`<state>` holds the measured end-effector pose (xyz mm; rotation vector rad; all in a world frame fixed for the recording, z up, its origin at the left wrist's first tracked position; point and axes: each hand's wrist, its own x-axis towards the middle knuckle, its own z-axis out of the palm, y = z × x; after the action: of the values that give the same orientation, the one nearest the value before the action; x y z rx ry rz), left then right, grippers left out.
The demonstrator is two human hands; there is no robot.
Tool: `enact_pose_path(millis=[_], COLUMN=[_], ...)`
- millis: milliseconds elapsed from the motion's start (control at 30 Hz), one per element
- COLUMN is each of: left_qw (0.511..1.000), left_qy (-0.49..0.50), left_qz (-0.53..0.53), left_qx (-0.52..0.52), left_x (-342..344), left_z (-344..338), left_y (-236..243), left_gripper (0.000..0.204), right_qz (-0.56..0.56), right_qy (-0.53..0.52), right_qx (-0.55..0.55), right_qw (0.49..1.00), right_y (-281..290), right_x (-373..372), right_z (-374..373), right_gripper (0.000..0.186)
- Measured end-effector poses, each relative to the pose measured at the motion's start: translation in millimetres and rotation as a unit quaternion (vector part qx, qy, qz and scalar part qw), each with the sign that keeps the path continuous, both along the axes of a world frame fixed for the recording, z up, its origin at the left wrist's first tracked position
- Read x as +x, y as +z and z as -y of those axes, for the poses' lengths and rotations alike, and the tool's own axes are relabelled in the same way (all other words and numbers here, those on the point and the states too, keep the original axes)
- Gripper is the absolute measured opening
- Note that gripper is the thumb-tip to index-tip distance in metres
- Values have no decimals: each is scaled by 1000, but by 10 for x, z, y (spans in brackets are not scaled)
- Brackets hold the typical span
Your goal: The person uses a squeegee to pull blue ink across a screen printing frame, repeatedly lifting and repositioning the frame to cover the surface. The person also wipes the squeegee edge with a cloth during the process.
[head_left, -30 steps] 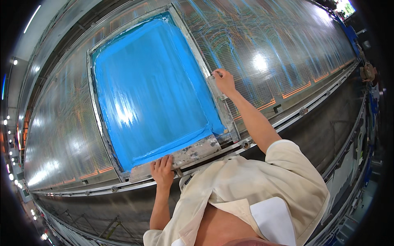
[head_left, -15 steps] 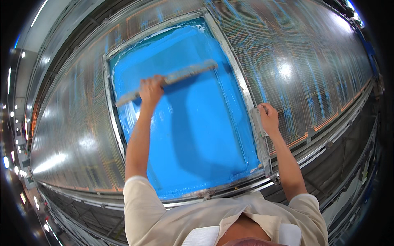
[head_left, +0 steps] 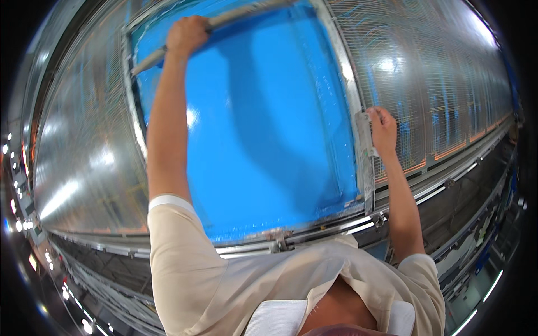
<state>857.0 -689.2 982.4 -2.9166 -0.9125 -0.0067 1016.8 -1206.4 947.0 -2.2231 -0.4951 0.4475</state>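
A screen-printing frame (head_left: pixel 351 78) with grey metal sides lies on a long table, its mesh coated in bright blue ink (head_left: pixel 269 151). At the far end, my left hand (head_left: pixel 188 35) is wrapped round a long grey squeegee (head_left: pixel 241 13). The squeegee spans most of the frame's width, tilted with its right end farther away. My right hand (head_left: pixel 383 130) is closed at the frame's right side, its thumb and fingers pinching a small metal plate (head_left: pixel 363 133) fixed there. Part of that grip is hidden by the fingers.
The long table (head_left: pixel 414 73) carries fine coloured lines and blue patches on both sides of the frame. A metal rail (head_left: pixel 358 227) runs along its near edge, close to my body. Bright lamps (head_left: pixel 19 225) show at the far left.
My left hand has pushed the squeegee away from me toward the far end of the frame. The right hand keeps its hold on the plate, while the whole view has shifted slightly.
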Motion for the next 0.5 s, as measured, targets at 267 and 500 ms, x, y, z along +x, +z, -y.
enact_pose_path(millis=[267, 500], left_qw=[987, 984], left_qy=[-53, 10], left_qz=[124, 141], left_qx=[-85, -111], left_x=[-1846, -2798], left_z=[2853, 4729], left_y=[-99, 180], left_gripper=[33, 32], right_qz=[16, -25], right_qy=[11, 39], right_qx=[35, -7], right_qw=[999, 999], right_y=[-119, -356], right_x=[57, 297], right_z=[-28, -164], right_gripper=[31, 44])
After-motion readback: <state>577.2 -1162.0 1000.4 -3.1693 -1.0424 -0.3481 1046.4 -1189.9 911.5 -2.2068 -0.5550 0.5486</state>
